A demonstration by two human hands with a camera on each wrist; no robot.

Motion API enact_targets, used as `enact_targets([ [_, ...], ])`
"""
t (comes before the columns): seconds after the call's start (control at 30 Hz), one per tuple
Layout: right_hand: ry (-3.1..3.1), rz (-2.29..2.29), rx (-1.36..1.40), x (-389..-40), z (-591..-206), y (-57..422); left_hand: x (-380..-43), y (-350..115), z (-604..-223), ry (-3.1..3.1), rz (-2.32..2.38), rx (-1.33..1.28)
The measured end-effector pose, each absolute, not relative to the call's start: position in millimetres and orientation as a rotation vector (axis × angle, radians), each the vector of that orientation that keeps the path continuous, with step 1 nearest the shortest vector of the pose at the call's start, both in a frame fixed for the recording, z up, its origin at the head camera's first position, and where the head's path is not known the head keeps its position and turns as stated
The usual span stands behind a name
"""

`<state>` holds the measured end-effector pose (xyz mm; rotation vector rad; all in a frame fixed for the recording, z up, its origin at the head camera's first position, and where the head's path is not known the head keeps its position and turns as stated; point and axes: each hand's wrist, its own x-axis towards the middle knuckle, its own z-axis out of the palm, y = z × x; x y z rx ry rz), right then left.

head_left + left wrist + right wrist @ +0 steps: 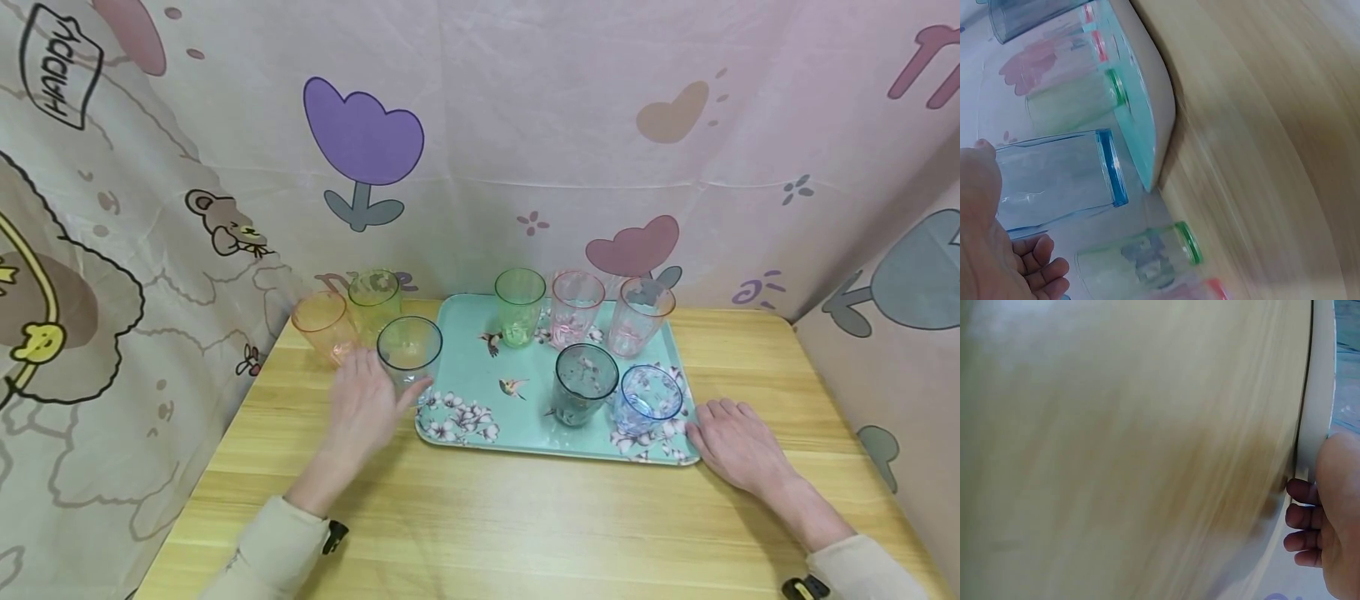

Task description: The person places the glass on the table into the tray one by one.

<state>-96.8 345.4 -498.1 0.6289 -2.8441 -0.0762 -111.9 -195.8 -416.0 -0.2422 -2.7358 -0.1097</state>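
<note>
My left hand grips a clear tumbler with a dark blue rim, thumb on the near side and fingers on the left. In the left wrist view this tumbler shows a thick blue base, close by the tray's left end. The teal tray has blossoms and birds printed on it. My right hand rests by the tray's front right corner, thumb at the rim. In the right wrist view the fingers lie beside the tray's edge, loosely bent.
On the tray stand a green glass, two pink glasses, a dark grey glass and a short blue glass. Left of it, an orange glass and a yellow-green glass stand on the wooden table. A printed curtain hangs behind.
</note>
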Motion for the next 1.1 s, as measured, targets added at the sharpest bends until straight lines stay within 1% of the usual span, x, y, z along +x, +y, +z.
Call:
enact_targets([
  [0.3, -2.811, -0.066, 0.636, -98, -499, 345, -111, -170, -420, -2.819, -0.240, -0.244],
  [1.1, -2.795, -0.060, 0.642, -96, -500, 345, -114, -121, -442, -2.815, -0.506, -0.339],
])
